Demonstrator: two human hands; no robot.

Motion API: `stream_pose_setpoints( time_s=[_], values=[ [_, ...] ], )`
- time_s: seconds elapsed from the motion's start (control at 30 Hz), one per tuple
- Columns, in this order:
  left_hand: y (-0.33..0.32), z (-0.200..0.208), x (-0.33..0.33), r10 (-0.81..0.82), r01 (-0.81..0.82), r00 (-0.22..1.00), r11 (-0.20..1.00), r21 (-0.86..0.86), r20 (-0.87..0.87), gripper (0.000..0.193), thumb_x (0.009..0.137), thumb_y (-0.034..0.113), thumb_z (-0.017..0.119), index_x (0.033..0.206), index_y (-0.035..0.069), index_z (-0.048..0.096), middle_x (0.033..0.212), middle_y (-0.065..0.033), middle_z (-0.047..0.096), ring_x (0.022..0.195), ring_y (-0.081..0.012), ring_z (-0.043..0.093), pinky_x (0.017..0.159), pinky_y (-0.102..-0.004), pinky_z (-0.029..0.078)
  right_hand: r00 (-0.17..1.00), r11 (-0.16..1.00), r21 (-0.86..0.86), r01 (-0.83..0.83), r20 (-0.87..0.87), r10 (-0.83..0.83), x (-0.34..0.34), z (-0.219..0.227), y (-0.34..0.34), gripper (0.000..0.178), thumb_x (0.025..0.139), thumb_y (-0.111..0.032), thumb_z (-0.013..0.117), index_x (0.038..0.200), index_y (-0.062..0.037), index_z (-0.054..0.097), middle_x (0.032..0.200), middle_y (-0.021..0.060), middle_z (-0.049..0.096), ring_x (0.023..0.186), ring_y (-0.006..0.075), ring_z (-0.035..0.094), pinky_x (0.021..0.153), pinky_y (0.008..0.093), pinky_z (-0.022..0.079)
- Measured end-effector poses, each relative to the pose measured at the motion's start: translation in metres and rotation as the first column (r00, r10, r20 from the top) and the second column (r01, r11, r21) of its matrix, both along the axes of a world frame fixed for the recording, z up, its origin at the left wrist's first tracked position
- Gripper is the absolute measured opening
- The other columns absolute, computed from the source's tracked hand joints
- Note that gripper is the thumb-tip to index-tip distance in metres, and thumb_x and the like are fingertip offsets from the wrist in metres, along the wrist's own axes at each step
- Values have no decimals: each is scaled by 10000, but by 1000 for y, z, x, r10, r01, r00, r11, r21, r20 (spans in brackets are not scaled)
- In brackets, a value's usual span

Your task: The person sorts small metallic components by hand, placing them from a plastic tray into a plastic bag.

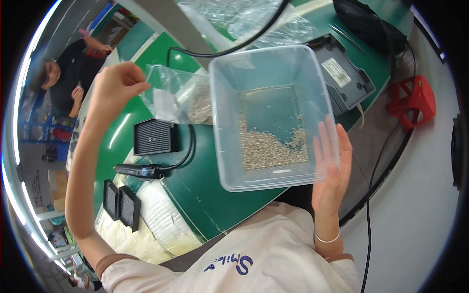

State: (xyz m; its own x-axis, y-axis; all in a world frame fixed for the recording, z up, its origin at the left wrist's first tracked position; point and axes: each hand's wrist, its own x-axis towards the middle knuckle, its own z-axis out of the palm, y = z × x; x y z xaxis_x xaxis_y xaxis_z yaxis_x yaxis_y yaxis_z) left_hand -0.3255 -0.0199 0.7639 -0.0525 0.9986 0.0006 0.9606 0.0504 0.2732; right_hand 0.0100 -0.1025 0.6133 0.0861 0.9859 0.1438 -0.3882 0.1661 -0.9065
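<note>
My right hand [333, 173] grips the right wall of a clear plastic box [273, 181], thumb and fingers around its side near the front corner. The box is tilted, and a heap of tiny screw-like metal pieces [268, 150] lies in its nearer part. Up on the left, my left hand [121, 84] pinches the corner of a clear plastic bag [168, 80]. That bag has a white label [166, 103] and holds more small metal pieces [200, 108] at its other end, against the box's left wall.
Left on the green table [205, 195] are a black ribbed tray [154, 136], a corded electric screwdriver [139, 170] and two small black trays [122, 202]. A grey device [342, 73] sits behind the box, and a red stool [413, 102] stands right. Another person [73, 73] works far left.
</note>
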Motion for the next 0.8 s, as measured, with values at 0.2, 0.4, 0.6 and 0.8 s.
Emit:
stream_pose_setpoints(
  time_s=[0.2, 0.4, 0.6, 0.8],
  values=[
    [2, 6, 82, -494, 450, 868, 825, 342, 50, 194, 696, -44, 677, 875, 13, 628, 767, -39, 629, 696, -91, 581, 661, -229, 474, 999, 999, -34, -27, -29, 26, 0, -5, 4, 852, 766, -483, 656, 1368, -27, 260, 1431, 204, 256, 1338, 328, 252, 1102, 420, 187],
    [16, -62, 171, -655, 681, 732, 707, -188, 187, 227, 705, -19, 664, 926, -29, 614, 861, -145, 636, 806, -269, 624, 711, -338, 499, 996, 996, -64, -66, -67, 62, 1, -2, 3, 884, 747, -478, 680, 1363, -19, 241, 1425, 198, 252, 1328, 298, 258, 1092, 410, 207],
    [32, -101, 205, -646, 645, 749, 657, -389, 151, 231, 703, -17, 670, 925, -35, 610, 908, -178, 633, 870, -326, 613, 753, -385, 490, 996, 992, -112, -54, -79, 46, 3, -2, 3, 948, 703, -512, 702, 1367, -28, 229, 1418, 218, 246, 1327, 322, 249, 1094, 431, 189],
    [28, -121, 197, -658, 693, 721, 689, -212, 217, 298, 697, 32, 703, 931, -55, 541, 865, -187, 621, 861, -357, 601, 747, -406, 483, 999, 985, -169, -34, -37, 28, 0, -1, 5, 1011, 666, -611, 682, 1373, -56, 220, 1418, 261, 224, 1329, 398, 223, 1098, 481, 156]
  ],
)
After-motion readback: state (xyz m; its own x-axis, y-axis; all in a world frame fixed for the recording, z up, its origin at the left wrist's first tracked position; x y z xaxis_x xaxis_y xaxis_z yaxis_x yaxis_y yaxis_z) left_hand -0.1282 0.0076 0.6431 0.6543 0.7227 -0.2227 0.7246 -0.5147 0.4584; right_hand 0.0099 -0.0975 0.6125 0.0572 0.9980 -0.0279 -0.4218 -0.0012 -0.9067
